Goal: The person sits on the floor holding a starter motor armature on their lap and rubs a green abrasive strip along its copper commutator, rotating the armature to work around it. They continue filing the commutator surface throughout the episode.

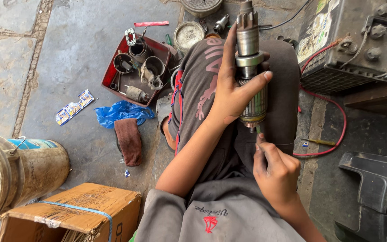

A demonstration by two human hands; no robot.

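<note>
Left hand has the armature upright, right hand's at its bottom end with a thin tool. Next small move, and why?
Probably keep the left hand gripping the armature steady and ease the thin tool in the right hand a little further against the lower end. The tool tip already sits right under the winding end, and the armature is held upright above the lap, so only a small push seems needed.

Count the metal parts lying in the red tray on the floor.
4 at least: a dark round housing at the red tray's left, a cup-shaped one at the top, a grey open casting mid-tray, a small cylinder at the bottom. Smaller pieces may hide among them.
</note>
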